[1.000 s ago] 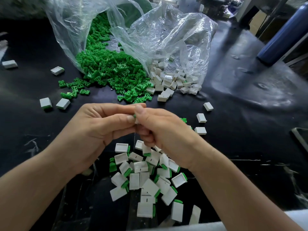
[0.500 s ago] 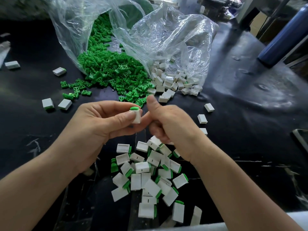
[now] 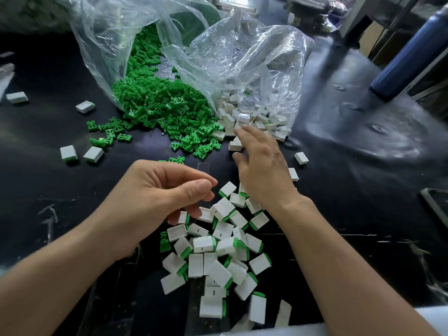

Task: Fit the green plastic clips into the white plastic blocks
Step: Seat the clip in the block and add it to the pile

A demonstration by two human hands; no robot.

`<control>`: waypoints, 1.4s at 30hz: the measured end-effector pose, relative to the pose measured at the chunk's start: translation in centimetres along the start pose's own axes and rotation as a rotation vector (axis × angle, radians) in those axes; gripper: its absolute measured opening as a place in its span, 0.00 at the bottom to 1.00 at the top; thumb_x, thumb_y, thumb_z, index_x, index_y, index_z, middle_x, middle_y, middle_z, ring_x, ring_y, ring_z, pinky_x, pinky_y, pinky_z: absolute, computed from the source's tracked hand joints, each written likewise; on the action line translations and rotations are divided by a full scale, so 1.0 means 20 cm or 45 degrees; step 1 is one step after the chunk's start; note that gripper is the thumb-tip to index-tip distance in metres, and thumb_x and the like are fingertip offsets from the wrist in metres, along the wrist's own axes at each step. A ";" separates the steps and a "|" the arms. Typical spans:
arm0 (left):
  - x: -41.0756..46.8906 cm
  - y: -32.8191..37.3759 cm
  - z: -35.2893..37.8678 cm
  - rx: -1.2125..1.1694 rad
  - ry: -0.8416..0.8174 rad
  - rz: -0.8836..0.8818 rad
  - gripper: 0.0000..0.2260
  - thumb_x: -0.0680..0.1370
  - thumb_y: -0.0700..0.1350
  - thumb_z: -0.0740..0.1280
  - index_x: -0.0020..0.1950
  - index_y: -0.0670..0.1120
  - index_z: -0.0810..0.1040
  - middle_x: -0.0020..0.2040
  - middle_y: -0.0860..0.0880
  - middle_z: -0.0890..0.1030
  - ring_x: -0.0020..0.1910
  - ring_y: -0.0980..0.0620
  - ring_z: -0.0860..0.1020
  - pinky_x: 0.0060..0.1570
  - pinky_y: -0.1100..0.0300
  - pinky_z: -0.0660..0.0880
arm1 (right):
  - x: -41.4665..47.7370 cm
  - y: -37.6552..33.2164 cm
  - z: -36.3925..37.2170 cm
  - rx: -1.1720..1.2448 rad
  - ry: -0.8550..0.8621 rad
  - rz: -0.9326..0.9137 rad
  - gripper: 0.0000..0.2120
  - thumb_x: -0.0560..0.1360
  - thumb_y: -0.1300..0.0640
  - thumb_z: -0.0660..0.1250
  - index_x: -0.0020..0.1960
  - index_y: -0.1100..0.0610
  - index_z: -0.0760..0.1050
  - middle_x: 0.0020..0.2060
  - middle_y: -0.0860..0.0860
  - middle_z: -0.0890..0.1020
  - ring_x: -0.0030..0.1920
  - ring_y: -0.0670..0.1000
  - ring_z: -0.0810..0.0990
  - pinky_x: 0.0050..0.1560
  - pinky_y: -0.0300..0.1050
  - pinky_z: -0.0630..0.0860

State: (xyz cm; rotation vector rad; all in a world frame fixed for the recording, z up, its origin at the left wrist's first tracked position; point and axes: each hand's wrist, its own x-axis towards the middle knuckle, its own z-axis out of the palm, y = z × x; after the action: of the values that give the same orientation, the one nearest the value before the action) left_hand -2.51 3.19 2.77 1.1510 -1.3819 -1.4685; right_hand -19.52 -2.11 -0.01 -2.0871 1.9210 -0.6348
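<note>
My left hand (image 3: 155, 192) hovers above the near pile with its fingers loosely curled and nothing in them. My right hand (image 3: 263, 163) stretches forward, fingers straight, with its fingertips at the loose white blocks (image 3: 244, 117) spilling from a clear bag. Beside them to the left, a heap of green clips (image 3: 160, 103) pours out of a second clear bag. In front of me lies a pile of white blocks with green clips fitted (image 3: 218, 248). One fitted block (image 3: 228, 189) sits at the top of that pile, between my hands.
The two clear plastic bags (image 3: 232, 57) lie open on the black table (image 3: 363, 214). A few single blocks (image 3: 93, 154) and stray clips (image 3: 109, 137) are scattered at the left. A dark blue cylinder (image 3: 409, 57) stands at the far right.
My left hand has let go of the fitted block, which now lies on the pile. My right hand has left it and moved forward to the loose white blocks.
</note>
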 end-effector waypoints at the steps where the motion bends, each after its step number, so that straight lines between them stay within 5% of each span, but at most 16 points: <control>1: 0.00 0.00 0.00 -0.003 0.008 -0.004 0.14 0.58 0.52 0.69 0.40 0.50 0.85 0.35 0.46 0.84 0.27 0.55 0.78 0.22 0.67 0.70 | 0.00 0.00 0.01 -0.035 -0.022 -0.013 0.23 0.77 0.62 0.59 0.71 0.54 0.64 0.71 0.49 0.65 0.72 0.49 0.57 0.69 0.45 0.54; 7: 0.03 -0.03 -0.02 0.022 0.204 0.018 0.09 0.63 0.48 0.68 0.38 0.46 0.84 0.35 0.47 0.84 0.28 0.56 0.79 0.22 0.68 0.70 | 0.00 0.00 0.01 -0.108 0.048 -0.052 0.11 0.75 0.64 0.61 0.55 0.54 0.76 0.53 0.50 0.79 0.56 0.53 0.72 0.56 0.44 0.60; 11: 0.07 -0.08 -0.07 0.113 0.422 0.060 0.06 0.68 0.43 0.71 0.42 0.53 0.82 0.40 0.55 0.85 0.34 0.60 0.80 0.25 0.70 0.72 | 0.00 -0.01 0.01 -0.033 0.018 0.013 0.11 0.74 0.65 0.62 0.53 0.54 0.77 0.50 0.52 0.80 0.53 0.55 0.76 0.59 0.50 0.68; 15: 0.11 -0.10 -0.13 0.239 0.539 0.103 0.12 0.73 0.37 0.70 0.43 0.57 0.80 0.40 0.57 0.83 0.30 0.64 0.76 0.24 0.72 0.70 | -0.01 -0.03 0.00 0.069 0.040 -0.004 0.09 0.75 0.62 0.64 0.52 0.55 0.78 0.49 0.52 0.81 0.51 0.54 0.77 0.58 0.52 0.69; 17: 0.12 -0.10 -0.14 0.349 0.550 0.096 0.13 0.73 0.37 0.69 0.45 0.57 0.79 0.42 0.58 0.81 0.27 0.65 0.74 0.27 0.73 0.70 | -0.02 -0.04 -0.01 0.081 0.057 -0.014 0.08 0.74 0.62 0.64 0.52 0.55 0.78 0.48 0.52 0.81 0.51 0.54 0.77 0.58 0.52 0.69; 22: 0.12 -0.11 -0.15 0.796 0.457 0.031 0.14 0.73 0.39 0.70 0.57 0.51 0.80 0.49 0.52 0.80 0.46 0.55 0.77 0.47 0.65 0.69 | -0.04 -0.05 -0.03 0.118 0.073 -0.005 0.07 0.75 0.59 0.64 0.51 0.55 0.79 0.48 0.51 0.81 0.50 0.53 0.77 0.58 0.51 0.69; 25: 0.11 -0.11 -0.15 0.998 0.361 0.060 0.14 0.73 0.38 0.69 0.58 0.47 0.80 0.55 0.52 0.78 0.48 0.52 0.77 0.48 0.69 0.65 | -0.04 -0.05 -0.04 0.143 0.095 -0.005 0.07 0.75 0.58 0.65 0.51 0.55 0.79 0.47 0.51 0.81 0.50 0.53 0.77 0.57 0.51 0.70; 30: 0.09 -0.09 -0.09 0.653 0.136 0.106 0.19 0.74 0.33 0.67 0.56 0.56 0.79 0.53 0.62 0.79 0.52 0.70 0.76 0.53 0.78 0.68 | -0.05 -0.07 -0.04 0.257 0.085 -0.028 0.06 0.74 0.60 0.66 0.49 0.56 0.80 0.46 0.51 0.82 0.47 0.51 0.78 0.55 0.47 0.72; 34: 0.09 -0.06 -0.08 0.401 0.236 0.193 0.20 0.67 0.38 0.73 0.51 0.61 0.76 0.51 0.58 0.81 0.49 0.65 0.80 0.50 0.72 0.74 | -0.07 -0.10 -0.04 0.639 0.020 -0.007 0.05 0.72 0.62 0.68 0.44 0.53 0.80 0.35 0.42 0.79 0.35 0.36 0.75 0.42 0.27 0.71; 37: 0.08 -0.04 -0.06 0.237 0.214 0.169 0.17 0.62 0.44 0.71 0.49 0.56 0.79 0.46 0.52 0.84 0.43 0.59 0.82 0.45 0.68 0.78 | -0.10 -0.15 -0.02 0.721 -0.095 -0.094 0.08 0.72 0.61 0.69 0.40 0.49 0.73 0.34 0.44 0.77 0.36 0.41 0.76 0.41 0.35 0.75; 42: 0.08 -0.03 -0.05 0.254 0.298 0.160 0.07 0.67 0.35 0.71 0.41 0.47 0.82 0.37 0.50 0.84 0.30 0.58 0.80 0.32 0.71 0.76 | -0.12 -0.17 0.00 0.666 -0.091 -0.135 0.02 0.74 0.59 0.66 0.43 0.54 0.77 0.33 0.45 0.78 0.37 0.46 0.77 0.40 0.38 0.74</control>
State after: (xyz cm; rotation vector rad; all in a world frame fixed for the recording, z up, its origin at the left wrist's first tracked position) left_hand -1.91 1.48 1.99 1.2907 -1.4299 -1.0891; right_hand -16.57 0.74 1.21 -1.8473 1.4139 -0.9503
